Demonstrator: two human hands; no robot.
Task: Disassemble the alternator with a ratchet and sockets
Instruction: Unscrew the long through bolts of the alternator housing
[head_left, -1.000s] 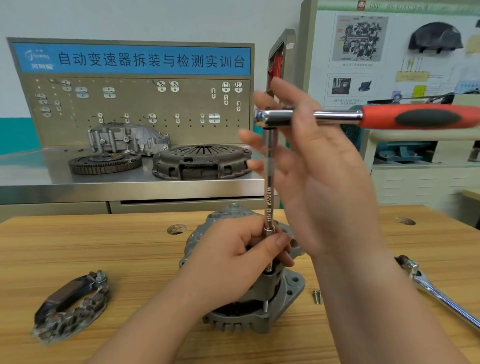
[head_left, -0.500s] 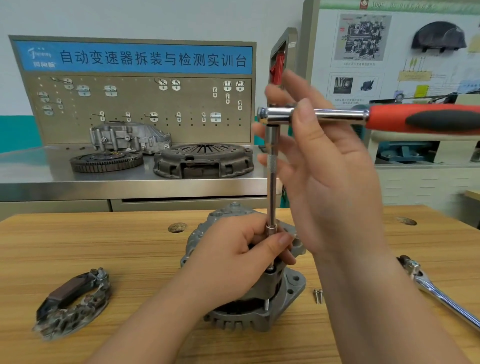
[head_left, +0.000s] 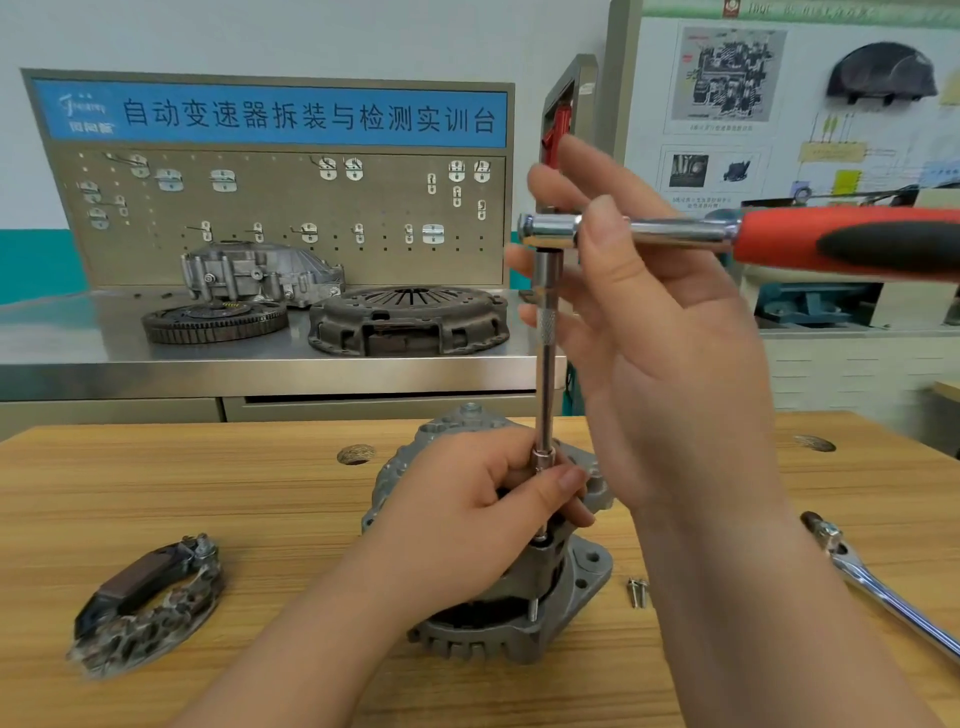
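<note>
The grey alternator (head_left: 519, 636) stands on the wooden bench (head_left: 234, 499) in the middle of the head view. A long chrome extension bar (head_left: 545, 364) rises straight up from it to the head of a ratchet with a red and black handle (head_left: 857, 247) that points right. My left hand (head_left: 467, 519) grips the lower end of the bar where the socket meets the alternator; the socket itself is hidden by my fingers. My right hand (head_left: 675, 364) holds the ratchet's chrome neck, thumb across the front and fingers behind.
A second chrome ratchet (head_left: 883, 597) lies on the bench at the right, with two loose screws (head_left: 637, 592) beside the alternator. A removed dark rectifier part (head_left: 150, 597) lies at the left. Behind, a steel counter carries a clutch cover (head_left: 410, 322), a flywheel (head_left: 213, 322) and a housing (head_left: 260, 273).
My right thumb has come over the front of the ratchet's neck, where a second ago the hand stood open behind the tool. My left hand keeps its grip.
</note>
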